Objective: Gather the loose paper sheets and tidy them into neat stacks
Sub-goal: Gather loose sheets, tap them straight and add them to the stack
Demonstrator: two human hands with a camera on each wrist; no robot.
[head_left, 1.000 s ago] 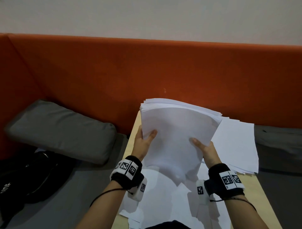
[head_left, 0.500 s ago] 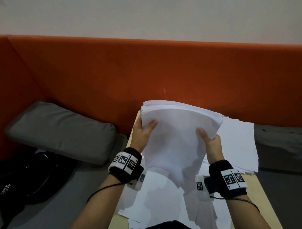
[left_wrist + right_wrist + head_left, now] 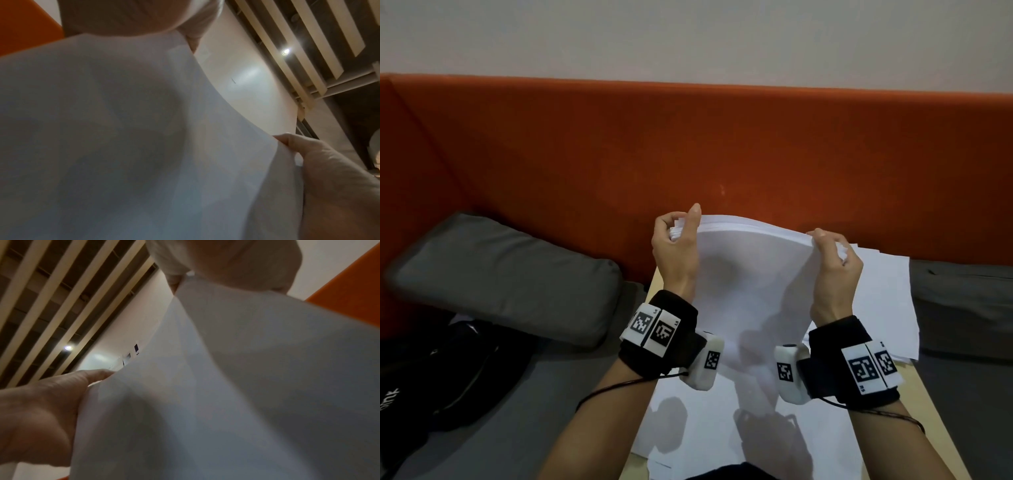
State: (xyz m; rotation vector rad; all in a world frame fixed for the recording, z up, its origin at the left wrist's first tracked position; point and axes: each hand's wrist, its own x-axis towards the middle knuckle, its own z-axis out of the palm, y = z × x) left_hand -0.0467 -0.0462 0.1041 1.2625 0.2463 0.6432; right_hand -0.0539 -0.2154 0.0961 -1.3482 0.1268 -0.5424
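Orange upholstery [image 3: 722, 144] backs the pale surface [image 3: 924, 421], mostly hidden under loose sheets [image 3: 709, 431]. Left hand [image 3: 676, 246] and right hand [image 3: 835, 267] curl their fingers round the top corners of a bowed, upright paper stack [image 3: 753, 277]; behind, another pile [image 3: 883, 301] lies at the right edge.

Left hand [image 3: 677, 246] and right hand [image 3: 835, 262] raised, fingers curled.
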